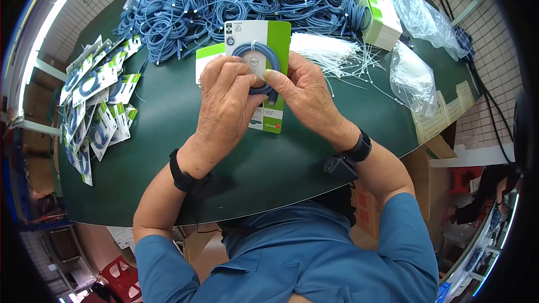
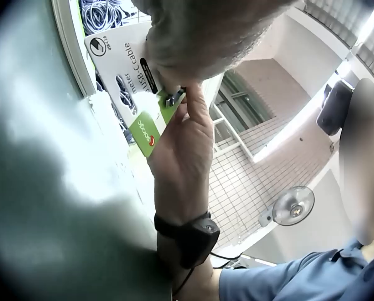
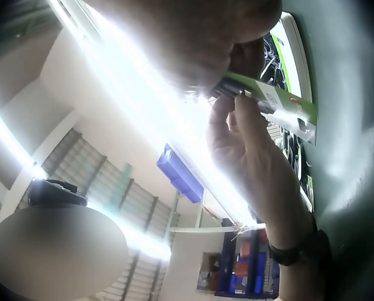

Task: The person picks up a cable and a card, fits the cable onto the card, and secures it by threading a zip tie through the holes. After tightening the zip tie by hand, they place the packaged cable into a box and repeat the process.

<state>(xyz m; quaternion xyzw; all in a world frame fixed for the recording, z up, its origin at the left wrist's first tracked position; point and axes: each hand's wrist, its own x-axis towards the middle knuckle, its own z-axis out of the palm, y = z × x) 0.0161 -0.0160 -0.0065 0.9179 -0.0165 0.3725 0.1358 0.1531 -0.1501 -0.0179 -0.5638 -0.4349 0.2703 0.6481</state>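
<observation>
Both hands hold a green-and-white printed cable card (image 1: 279, 39) above the near part of the table, with a coiled blue USB-C cable (image 1: 273, 64) lying against its face. A white tie (image 1: 254, 44) loops round the top of the coil. The left hand (image 1: 224, 95) grips the card and coil from the left, its curled fingers over the cable. From the right, the right hand (image 1: 307, 92) pinches the card's edge, thumb on the coil and fingers behind. The card's printed back (image 2: 115, 69) shows in the left wrist view. Under it lies a stack of cards (image 1: 208, 53).
A large heap of coiled blue cables (image 1: 224, 0) covers the far side. White cable ties (image 1: 325, 50) spread to the right, near a box of cards (image 1: 382, 17) and plastic bags (image 1: 412, 73). Carded cables (image 1: 98, 95) pile up at the left on the green table (image 1: 151, 191).
</observation>
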